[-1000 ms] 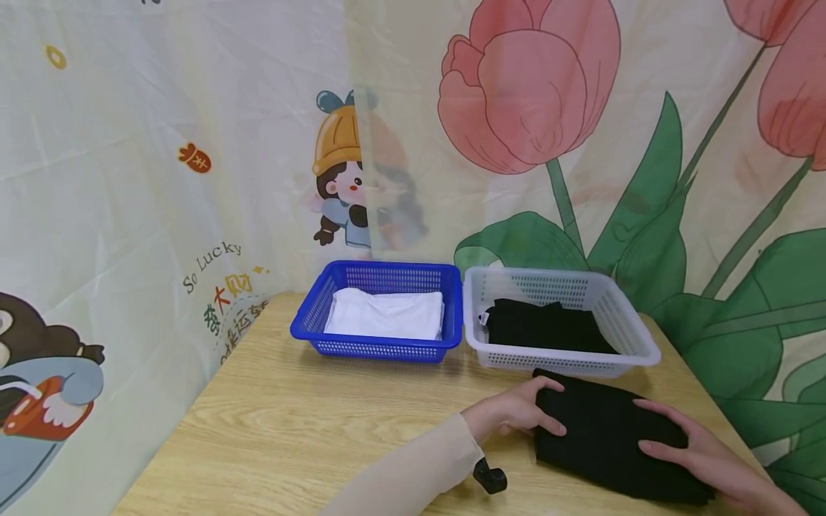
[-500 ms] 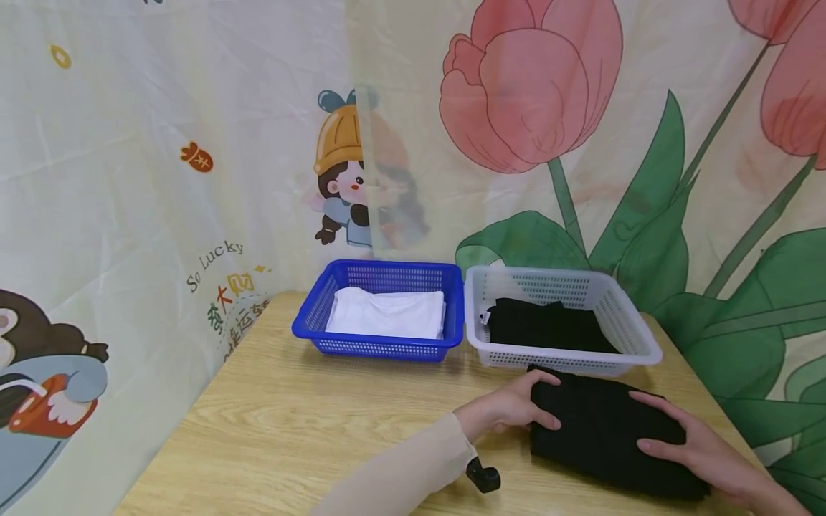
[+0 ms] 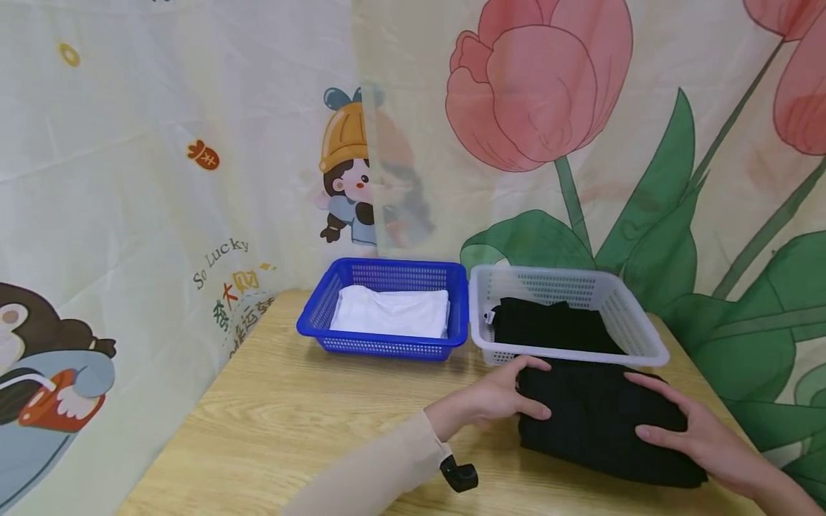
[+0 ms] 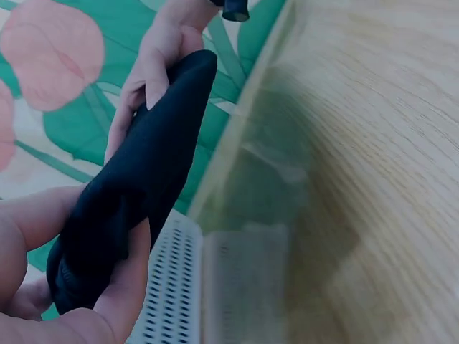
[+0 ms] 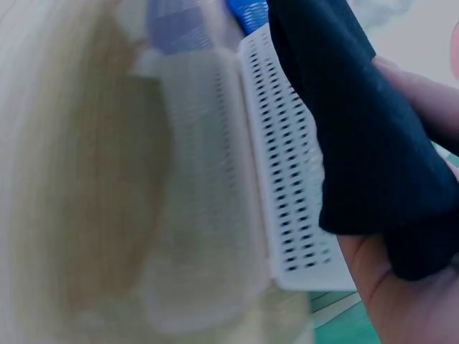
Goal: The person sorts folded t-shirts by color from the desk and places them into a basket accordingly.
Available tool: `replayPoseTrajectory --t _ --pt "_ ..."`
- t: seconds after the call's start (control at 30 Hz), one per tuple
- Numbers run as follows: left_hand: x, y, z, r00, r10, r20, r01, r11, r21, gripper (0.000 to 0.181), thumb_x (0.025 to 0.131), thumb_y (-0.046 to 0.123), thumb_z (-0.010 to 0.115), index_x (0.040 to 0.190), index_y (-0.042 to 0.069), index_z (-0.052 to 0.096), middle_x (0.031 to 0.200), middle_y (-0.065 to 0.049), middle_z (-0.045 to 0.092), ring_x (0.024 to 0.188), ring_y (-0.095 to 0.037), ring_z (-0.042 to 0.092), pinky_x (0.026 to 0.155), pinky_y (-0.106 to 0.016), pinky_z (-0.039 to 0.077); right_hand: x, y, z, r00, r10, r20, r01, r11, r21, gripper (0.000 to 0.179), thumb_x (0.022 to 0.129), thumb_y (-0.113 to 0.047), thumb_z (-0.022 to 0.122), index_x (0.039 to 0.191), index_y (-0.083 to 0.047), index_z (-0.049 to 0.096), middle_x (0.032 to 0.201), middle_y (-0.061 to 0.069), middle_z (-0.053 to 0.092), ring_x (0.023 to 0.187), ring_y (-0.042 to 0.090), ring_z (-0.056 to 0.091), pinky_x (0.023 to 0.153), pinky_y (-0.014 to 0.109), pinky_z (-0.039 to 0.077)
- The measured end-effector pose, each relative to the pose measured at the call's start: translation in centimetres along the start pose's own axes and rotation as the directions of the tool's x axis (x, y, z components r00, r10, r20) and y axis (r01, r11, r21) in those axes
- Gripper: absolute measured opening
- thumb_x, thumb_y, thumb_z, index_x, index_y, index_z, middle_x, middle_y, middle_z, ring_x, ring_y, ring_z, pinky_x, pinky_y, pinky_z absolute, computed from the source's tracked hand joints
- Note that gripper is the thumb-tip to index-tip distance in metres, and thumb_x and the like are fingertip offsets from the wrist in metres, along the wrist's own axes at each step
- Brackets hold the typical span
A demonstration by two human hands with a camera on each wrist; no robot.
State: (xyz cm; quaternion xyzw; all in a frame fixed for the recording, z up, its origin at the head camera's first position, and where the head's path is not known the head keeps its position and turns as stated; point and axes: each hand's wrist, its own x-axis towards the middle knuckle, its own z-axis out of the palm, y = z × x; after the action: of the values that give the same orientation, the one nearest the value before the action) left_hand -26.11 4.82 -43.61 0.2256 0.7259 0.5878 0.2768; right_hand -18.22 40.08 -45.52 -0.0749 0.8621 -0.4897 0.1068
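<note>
Both hands hold a folded black garment [image 3: 600,423] by its two ends, in front of the white basket. My left hand [image 3: 500,394] grips its left end, thumb on top and the other fingers underneath, as the left wrist view shows. At the other end, my right hand [image 3: 710,441] grips the cloth the same way. In the right wrist view the garment [image 5: 366,143] hangs above the tabletop, its folded layers showing at the edge. Its far edge overlaps the front rim of the white basket [image 3: 635,322] in the head view. Inside that basket lies another folded black garment [image 3: 548,326] with a small white tag.
A blue basket [image 3: 381,347] stands left of the white one, close beside it, with folded white cloth [image 3: 390,313] inside. Both are near the back of the wooden table [image 3: 271,430]. Behind hangs a printed curtain [image 3: 258,143]. A black device [image 3: 459,474] sits at the left wrist.
Both hands and the black garment have moved slightly left and up toward the white basket. The head view has shifted a little; the baskets stay put.
</note>
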Motion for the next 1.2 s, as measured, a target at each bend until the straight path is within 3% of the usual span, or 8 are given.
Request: replayPoseTrajectory --t 0.13,0.33,0.53,0.77,0.9,1.0,1.1,1.2 --pt "-0.9 1.3 -0.6 0.999 0.004 0.044 0.0 0.997 -0.075 0.063 0.092 -0.001 0.081 0.141 0.031 0.06 0.128 0.005 0.06 0.104 -0.012 0.067 0.093 -0.038 0.06 -0.2 -1.8 -0.6 0.998 -0.059 0.023 0.058 0.997 0.042 0.072 0.11 -0.013 0.06 0.171 -0.024 0.023 0.144 -0.031 0.049 0.121 -0.007 0.058 0.088 0.026 0.057" --pt "-1.9 3.1 -1.1 0.998 0.04 0.041 -0.037 0.996 -0.078 0.062 0.093 0.001 0.081 0.142 0.032 0.059 0.132 0.004 0.061 0.11 -0.016 0.066 0.09 -0.033 0.059 0.1 -4.5 -1.7 0.989 -0.131 0.073 0.124 0.988 0.09 0.072 0.109 -0.005 0.058 0.17 -0.019 0.023 0.141 -0.023 0.061 0.121 0.002 0.065 0.09 0.033 0.061" --pt "-1.9 5.3 -2.3 0.994 0.105 -0.025 -0.105 0.994 0.024 0.064 0.092 0.01 0.084 0.142 0.04 0.058 0.156 0.011 0.041 0.132 -0.025 0.053 0.092 -0.033 0.057 1.2 -6.1 -3.5 0.987 -0.145 -0.067 0.134 0.981 -0.139 0.074 0.107 -0.017 0.067 0.169 -0.028 0.028 0.151 -0.023 0.042 0.123 -0.014 0.046 0.084 0.024 0.056" --pt "1.4 6.5 -3.8 0.973 0.173 -0.153 -0.163 0.984 0.075 0.07 0.089 0.014 0.088 0.145 0.042 0.056 0.162 0.012 0.041 0.15 -0.019 0.038 0.118 -0.05 0.042 4.9 -7.7 -5.2 0.979 -0.175 -0.107 0.155 0.973 -0.173 0.079 0.105 -0.023 0.07 0.17 -0.033 0.026 0.177 0.007 0.01 0.158 0.029 0.016 0.087 0.01 0.042" --pt "4.2 6.1 -4.4 0.956 0.174 -0.236 -0.161 0.984 0.073 0.072 0.087 0.011 0.089 0.145 0.041 0.057 0.162 0.008 0.042 0.147 -0.02 0.041 0.119 -0.051 0.04 7.6 -7.6 -5.8 0.979 -0.176 -0.106 0.158 0.975 -0.159 0.085 0.102 -0.023 0.075 0.17 -0.033 0.025 0.177 0.015 0.008 0.155 0.032 0.024 0.086 0.007 0.041" --pt "6.1 5.7 -5.0 0.94 0.172 -0.296 -0.162 0.985 0.058 0.074 0.087 0.005 0.088 0.146 0.036 0.056 0.155 0.001 0.049 0.135 -0.022 0.052 0.114 -0.049 0.046 9.6 -7.3 -6.1 0.983 -0.154 -0.104 0.135 0.977 -0.168 0.088 0.101 -0.028 0.076 0.171 -0.033 0.023 0.173 0.023 0.017 0.142 0.023 0.046 0.087 0.013 0.047" --pt "7.7 5.4 -5.5 0.918 0.159 -0.363 -0.147 0.987 0.061 0.075 0.087 0.0 0.087 0.146 0.035 0.057 0.149 -0.002 0.054 0.13 -0.024 0.056 0.113 -0.049 0.048 11.6 -7.0 -6.2 0.984 -0.142 -0.107 0.123 0.978 -0.169 0.091 0.099 -0.032 0.078 0.171 -0.03 0.022 0.172 0.027 0.017 0.144 0.025 0.045 0.107 0.042 0.049" --pt "8.9 4.9 -5.8 0.9 0.143 -0.412 -0.126 0.99 0.068 0.076 0.086 -0.003 0.086 0.146 0.034 0.058 0.146 -0.003 0.057 0.127 -0.026 0.058 0.112 -0.05 0.049 13.3 -6.4 -6.0 0.985 -0.133 -0.11 0.114 0.981 -0.158 0.096 0.097 -0.033 0.081 0.172 -0.026 0.021 0.175 0.028 0.003 0.155 0.056 0.013 0.113 0.073 0.031"
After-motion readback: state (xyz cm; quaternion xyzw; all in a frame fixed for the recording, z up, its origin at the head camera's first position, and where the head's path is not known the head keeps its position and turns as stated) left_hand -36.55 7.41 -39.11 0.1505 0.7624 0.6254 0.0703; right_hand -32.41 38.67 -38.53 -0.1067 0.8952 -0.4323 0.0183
